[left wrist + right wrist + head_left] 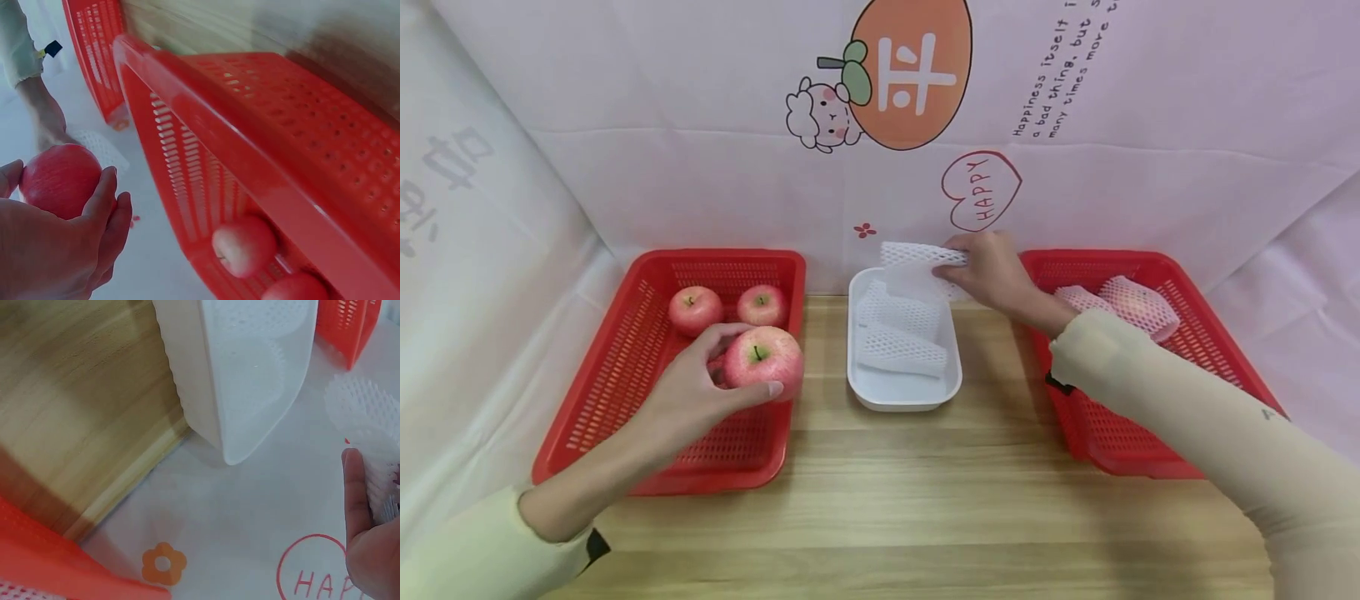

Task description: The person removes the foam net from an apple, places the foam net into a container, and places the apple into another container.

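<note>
My left hand (700,379) grips a red apple (765,360) above the right side of the left red basket (730,479). Thumb and fingers curl round that apple (61,181) in the left wrist view. Two more apples, one at the left (696,310) and one at the right (762,305), lie at the back of this basket. My right hand (992,271) pinches a white foam net sleeve (917,254) above the back of the white tray (906,407). More foam net sleeves (902,350) lie in the tray.
A second red basket (1150,462) stands at the right, partly behind my right forearm, with net-covered apples (1138,307) in it. The wooden table (880,500) lies in front. A printed white cloth (715,183) hangs behind the baskets and tray.
</note>
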A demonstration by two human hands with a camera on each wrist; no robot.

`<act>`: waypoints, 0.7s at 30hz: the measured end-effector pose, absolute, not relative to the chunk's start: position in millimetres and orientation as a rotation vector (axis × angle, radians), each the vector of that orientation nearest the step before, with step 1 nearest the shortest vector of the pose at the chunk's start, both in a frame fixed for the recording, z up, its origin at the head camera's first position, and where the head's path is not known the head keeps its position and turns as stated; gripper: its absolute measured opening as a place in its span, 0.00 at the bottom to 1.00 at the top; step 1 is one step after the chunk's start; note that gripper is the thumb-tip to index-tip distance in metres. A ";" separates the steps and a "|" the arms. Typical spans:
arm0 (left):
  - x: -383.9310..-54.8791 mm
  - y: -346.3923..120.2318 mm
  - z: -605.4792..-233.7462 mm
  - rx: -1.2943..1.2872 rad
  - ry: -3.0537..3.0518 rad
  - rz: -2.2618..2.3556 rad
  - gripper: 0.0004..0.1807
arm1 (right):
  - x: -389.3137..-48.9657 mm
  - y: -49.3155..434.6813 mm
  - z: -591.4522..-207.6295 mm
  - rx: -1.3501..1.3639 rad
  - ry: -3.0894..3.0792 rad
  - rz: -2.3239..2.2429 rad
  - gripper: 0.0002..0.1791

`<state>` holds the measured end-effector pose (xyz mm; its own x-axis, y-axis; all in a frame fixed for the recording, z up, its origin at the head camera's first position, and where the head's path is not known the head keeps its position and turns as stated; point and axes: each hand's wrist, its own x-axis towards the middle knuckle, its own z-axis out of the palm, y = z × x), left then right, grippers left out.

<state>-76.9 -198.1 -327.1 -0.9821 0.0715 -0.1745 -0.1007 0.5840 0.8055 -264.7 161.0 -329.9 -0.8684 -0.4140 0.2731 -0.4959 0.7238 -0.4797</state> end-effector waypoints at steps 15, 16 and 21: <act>-107.2 -227.0 -343.9 -0.166 2.429 1.463 0.57 | -289.9 141.6 -356.7 0.701 -2.923 0.891 0.14; -109.9 -227.8 -345.9 -0.176 2.423 1.459 0.57 | -290.3 140.2 -359.2 0.705 -2.932 0.883 0.14; -122.9 -231.4 -355.3 -0.199 2.379 1.456 0.57 | -288.5 130.5 -367.4 0.679 -3.008 0.863 0.15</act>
